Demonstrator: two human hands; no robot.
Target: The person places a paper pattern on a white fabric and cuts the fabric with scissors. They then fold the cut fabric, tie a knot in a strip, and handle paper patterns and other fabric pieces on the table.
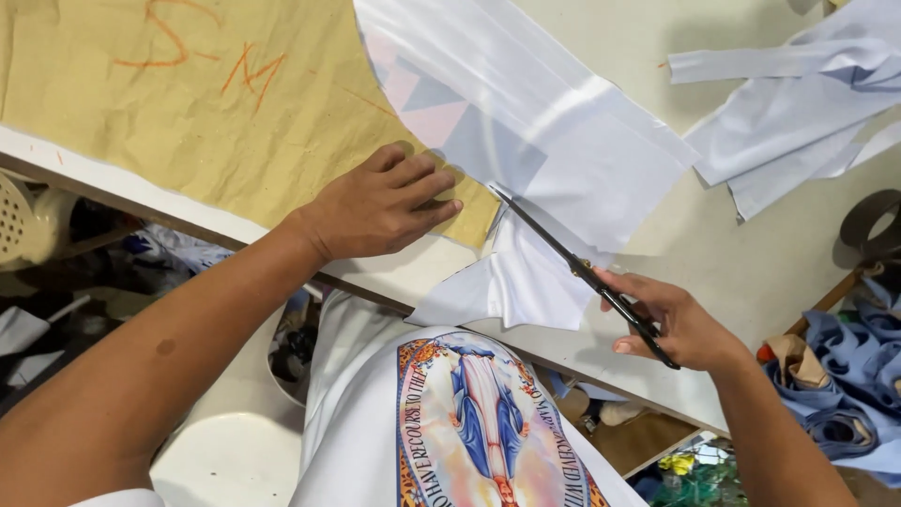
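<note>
Two hands near table edge (601, 361): left hand (375, 207) flat; scissors (582, 272)

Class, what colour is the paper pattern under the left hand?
Tan-brown paper pattern, seen in the head view.

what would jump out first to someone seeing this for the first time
The black scissors in the right hand, low and right of centre, their blades reaching into the white fabric. Next, the left hand pressed flat on the tan paper pattern that fills the upper left of the table.
</note>
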